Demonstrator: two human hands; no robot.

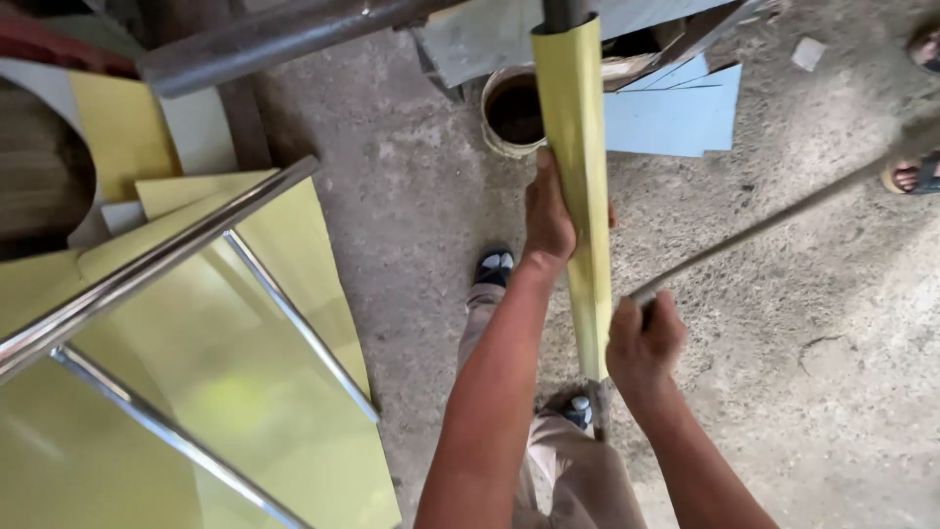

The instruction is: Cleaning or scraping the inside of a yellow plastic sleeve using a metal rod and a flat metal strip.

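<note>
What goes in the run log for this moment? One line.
left hand: grips yellow-green sheet tube | right hand: holds metal rod | floor: concrete, bucket

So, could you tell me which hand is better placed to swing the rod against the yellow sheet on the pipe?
Right, probably. The right hand already grips the thin metal rod beside the yellow sheet, while the left hand is pressed against that sheet, steadying it on the pipe.

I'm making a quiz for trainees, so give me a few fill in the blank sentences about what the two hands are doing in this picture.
The left hand grips a long sheet-metal piece coloured ____.
The right hand holds a thin metal ____.
Past the piece, a round ____ stands on the concrete floor.

Missing words: yellow-green; rod; bucket
</note>
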